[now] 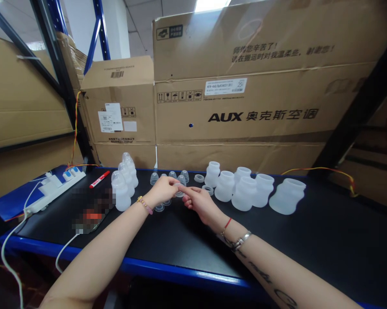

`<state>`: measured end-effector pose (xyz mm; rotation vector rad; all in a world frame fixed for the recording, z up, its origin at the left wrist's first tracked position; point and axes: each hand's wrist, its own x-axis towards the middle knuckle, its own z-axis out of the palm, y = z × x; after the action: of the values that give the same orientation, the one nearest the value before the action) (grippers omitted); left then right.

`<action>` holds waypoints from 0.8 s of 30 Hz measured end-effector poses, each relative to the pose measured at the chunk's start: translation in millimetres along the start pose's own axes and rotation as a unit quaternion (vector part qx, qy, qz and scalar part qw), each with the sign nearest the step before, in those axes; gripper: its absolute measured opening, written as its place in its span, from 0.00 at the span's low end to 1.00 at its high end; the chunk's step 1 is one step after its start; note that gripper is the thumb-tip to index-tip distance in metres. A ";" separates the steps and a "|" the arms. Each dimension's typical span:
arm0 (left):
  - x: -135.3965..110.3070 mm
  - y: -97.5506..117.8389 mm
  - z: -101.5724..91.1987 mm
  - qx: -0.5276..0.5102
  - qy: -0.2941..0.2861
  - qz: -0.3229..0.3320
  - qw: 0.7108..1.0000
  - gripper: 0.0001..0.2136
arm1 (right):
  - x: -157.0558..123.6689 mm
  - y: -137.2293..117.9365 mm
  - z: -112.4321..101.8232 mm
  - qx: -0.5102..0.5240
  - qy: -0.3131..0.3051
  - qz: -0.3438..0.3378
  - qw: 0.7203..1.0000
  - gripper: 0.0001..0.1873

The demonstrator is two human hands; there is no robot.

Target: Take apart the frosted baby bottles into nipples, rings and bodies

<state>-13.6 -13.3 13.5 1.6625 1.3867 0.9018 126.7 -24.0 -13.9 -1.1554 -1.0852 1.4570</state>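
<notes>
Over the middle of the black table, my left hand (162, 191) and my right hand (200, 201) meet with fingertips pinched on a translucent bottle collar ring (179, 194). The fingers cover part of the ring. Small clear domed caps (173, 174) stand just behind my hands, and clear round pieces (159, 207) lie below my left hand. Two loose collar rings (199, 178) are on the table behind and beside my right hand. Several open frosted baby bottles (225, 186) stand to the right. On the left, three capped baby bottles (121, 193) form a row.
A red marker (99, 179) and a blurred phone-like object (95, 214) with a white cable lie at left. Beyond them is a white power strip (56, 193). Large cardboard boxes (260, 103) wall off the back, and blue edging (180, 274) runs along the table's front.
</notes>
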 end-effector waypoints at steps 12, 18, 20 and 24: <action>-5.2 10.0 -6.0 -0.167 -0.100 -0.088 0.977 0.03 | 8.0 2.5 -5.4 0.034 0.028 0.061 0.997 0.22; -9.1 13.6 0.3 -0.033 -0.054 -0.054 0.996 0.10 | 6.4 5.2 -2.3 -0.007 0.027 -0.007 1.000 0.23; -9.8 11.5 4.1 0.045 -0.029 -0.027 0.998 0.12 | 5.3 6.5 0.4 -0.036 0.032 -0.034 0.998 0.20; -10.2 6.6 9.5 0.110 -0.022 -0.010 0.994 0.13 | 4.9 11.1 3.6 -0.134 0.089 -0.039 0.986 0.12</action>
<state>-3.9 -25.2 14.7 1.8167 1.5141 0.7153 121.0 -21.2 -24.8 -1.3871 -1.2097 1.1472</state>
